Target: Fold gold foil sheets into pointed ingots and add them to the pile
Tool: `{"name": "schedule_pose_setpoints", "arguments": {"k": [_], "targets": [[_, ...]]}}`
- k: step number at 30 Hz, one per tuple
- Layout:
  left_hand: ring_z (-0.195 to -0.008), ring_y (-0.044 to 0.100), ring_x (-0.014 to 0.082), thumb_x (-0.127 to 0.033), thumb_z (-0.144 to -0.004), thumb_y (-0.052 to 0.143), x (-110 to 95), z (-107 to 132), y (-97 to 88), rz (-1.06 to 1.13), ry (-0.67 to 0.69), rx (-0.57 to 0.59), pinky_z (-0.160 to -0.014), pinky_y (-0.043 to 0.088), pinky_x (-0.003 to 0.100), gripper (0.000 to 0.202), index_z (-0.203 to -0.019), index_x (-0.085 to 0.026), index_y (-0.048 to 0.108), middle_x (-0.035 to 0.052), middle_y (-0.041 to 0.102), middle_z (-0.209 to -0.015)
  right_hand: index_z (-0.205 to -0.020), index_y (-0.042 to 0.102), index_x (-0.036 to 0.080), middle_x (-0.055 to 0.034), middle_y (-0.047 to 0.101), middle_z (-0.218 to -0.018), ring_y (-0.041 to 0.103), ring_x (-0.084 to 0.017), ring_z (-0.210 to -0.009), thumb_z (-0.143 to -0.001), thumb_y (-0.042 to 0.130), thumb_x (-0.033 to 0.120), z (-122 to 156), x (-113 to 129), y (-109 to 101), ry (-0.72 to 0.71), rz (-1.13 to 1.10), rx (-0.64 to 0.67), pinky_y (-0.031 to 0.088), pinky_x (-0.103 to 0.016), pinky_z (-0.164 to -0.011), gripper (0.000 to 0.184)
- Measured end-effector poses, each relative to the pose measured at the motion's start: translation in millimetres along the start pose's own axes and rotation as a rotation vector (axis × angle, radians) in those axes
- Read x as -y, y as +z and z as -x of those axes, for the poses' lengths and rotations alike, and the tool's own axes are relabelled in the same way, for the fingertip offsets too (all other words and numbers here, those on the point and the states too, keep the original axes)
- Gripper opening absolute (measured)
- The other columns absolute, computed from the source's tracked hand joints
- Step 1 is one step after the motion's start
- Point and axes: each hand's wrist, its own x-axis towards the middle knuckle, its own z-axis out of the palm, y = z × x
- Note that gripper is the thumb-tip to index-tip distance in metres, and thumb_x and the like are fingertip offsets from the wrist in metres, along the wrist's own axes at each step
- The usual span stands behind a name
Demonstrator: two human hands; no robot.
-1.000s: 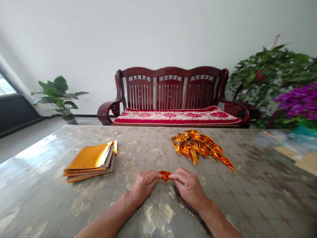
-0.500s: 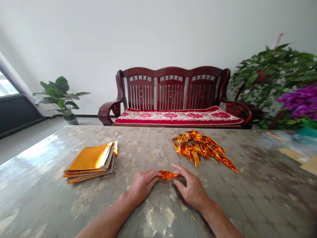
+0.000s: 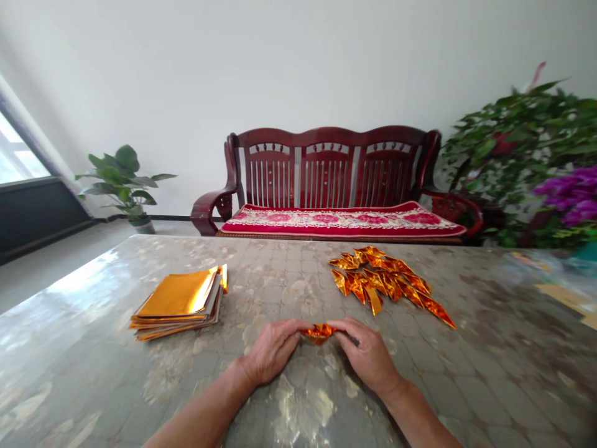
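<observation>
A shiny orange-gold folded foil paper piece (image 3: 319,334), pointed at its ends, is held low over the table between my two hands. My left hand (image 3: 276,350) pinches its left end, and my right hand (image 3: 366,353) grips the right end between thumb and fingers. The tips at both ends are hidden by my fingers. Beyond my right hand lies a loose pile of similar folded foil pieces (image 3: 389,279). To the left of my left hand sits a stack of square gold foil paper sheets (image 3: 180,295), its edges uneven.
The table (image 3: 275,283) has a patterned, glossy cover. Plastic bags (image 3: 527,264) and a tan cardboard piece (image 3: 562,297) rest at the right side. Past the far edge stands a dark wooden bench (image 3: 326,168), with potted plants on both sides.
My right fingers, spread before, have closed on the foil piece's right end. Its middle now looks more opened out. The whole view has shifted slightly.
</observation>
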Motion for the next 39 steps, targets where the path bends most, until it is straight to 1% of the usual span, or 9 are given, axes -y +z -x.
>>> {"name": "schedule_pose_setpoints", "arguments": {"k": [5,11,17,21,25,28,33,36,39], "targets": [[-0.102,0.068,0.0171,-0.031,-0.101,0.040,2.0,-1.2,0.5,0.042,-0.049,0.000,-0.093,0.049,0.025,0.033,-0.120,-0.024,0.066,0.0021,0.074,-0.111,-0.102,0.073,0.026,-0.0026,0.076,-0.098,0.070,-0.020,-0.091,-0.088,0.054,0.020,-0.4,-1.1,2.0,0.047,-0.028,-0.009,0.055,-0.032,-0.084,0.025],[-0.106,0.067,0.0186,-0.032,-0.102,0.038,2.6,1.5,-2.5,0.055,0.011,-0.001,-0.097,0.049,0.027,0.036,-0.124,-0.022,0.065,0.0045,0.072,-0.116,-0.100,0.075,0.024,-0.0044,0.077,-0.097,0.072,-0.023,-0.090,-0.084,0.056,0.023,-0.4,-2.2,4.1,0.105,-0.045,-0.021,0.057,-0.035,-0.083,0.025],[-0.095,0.068,0.0170,-0.030,-0.099,0.046,4.9,-2.3,2.0,0.051,0.014,-0.020,-0.089,0.051,0.026,0.030,-0.115,-0.023,0.070,0.0039,0.075,-0.104,-0.099,0.075,0.021,-0.0062,0.078,-0.095,0.073,-0.024,-0.087,-0.082,0.056,0.022,-0.5,-2.6,4.3,0.132,-0.059,-0.020,0.058,-0.035,-0.080,0.026],[-0.084,0.069,0.0160,-0.030,-0.098,0.048,10.2,-3.7,5.2,0.053,0.008,-0.057,-0.081,0.053,0.026,0.029,-0.109,-0.023,0.074,0.0036,0.076,-0.093,-0.097,0.076,0.022,-0.0060,0.078,-0.094,0.073,-0.024,-0.087,-0.082,0.057,0.022,0.3,-3.8,4.6,0.120,-0.063,-0.020,0.058,-0.036,-0.081,0.024],[-0.081,0.071,0.0162,-0.028,-0.095,0.054,14.5,-3.1,7.3,0.074,-0.029,-0.112,-0.079,0.054,0.025,0.025,-0.104,-0.024,0.077,0.0027,0.078,-0.092,-0.099,0.076,0.022,-0.0058,0.078,-0.095,0.073,-0.023,-0.086,-0.082,0.057,0.022,1.2,-4.8,5.9,0.124,-0.063,-0.018,0.058,-0.036,-0.081,0.025],[-0.079,0.072,0.0167,-0.024,-0.090,0.058,16.2,-3.0,11.5,0.093,-0.061,-0.188,-0.075,0.054,0.024,0.021,-0.098,-0.023,0.078,0.0015,0.078,-0.089,-0.101,0.075,0.023,-0.0052,0.077,-0.096,0.073,-0.023,-0.087,-0.083,0.057,0.022,1.9,-4.1,6.7,0.126,-0.062,-0.027,0.058,-0.035,-0.081,0.026],[-0.065,0.069,0.0149,-0.015,-0.082,0.060,11.7,-3.8,17.4,0.056,-0.135,-0.322,-0.067,0.053,0.023,0.019,-0.086,-0.021,0.078,-0.0007,0.076,-0.075,-0.107,0.074,0.023,-0.0036,0.077,-0.093,0.072,-0.021,-0.082,-0.082,0.058,0.022,2.7,-0.3,5.4,0.116,-0.035,-0.041,0.058,-0.032,-0.078,0.030],[-0.065,0.069,0.0146,-0.013,-0.083,0.057,7.3,-3.3,16.4,0.027,-0.110,-0.327,-0.067,0.053,0.023,0.021,-0.087,-0.020,0.076,-0.0007,0.075,-0.072,-0.110,0.073,0.024,-0.0023,0.077,-0.091,0.072,-0.020,-0.079,-0.083,0.058,0.023,2.0,1.5,3.9,0.097,-0.023,-0.052,0.058,-0.031,-0.077,0.031],[-0.066,0.070,0.0146,-0.016,-0.087,0.056,5.7,-3.0,14.8,0.047,-0.079,-0.331,-0.067,0.052,0.023,0.020,-0.088,-0.019,0.075,-0.0002,0.073,-0.070,-0.106,0.074,0.026,-0.0028,0.077,-0.096,0.072,-0.021,-0.086,-0.085,0.057,0.023,0.6,2.7,2.6,0.051,-0.003,-0.081,0.057,-0.032,-0.081,0.027]]}}
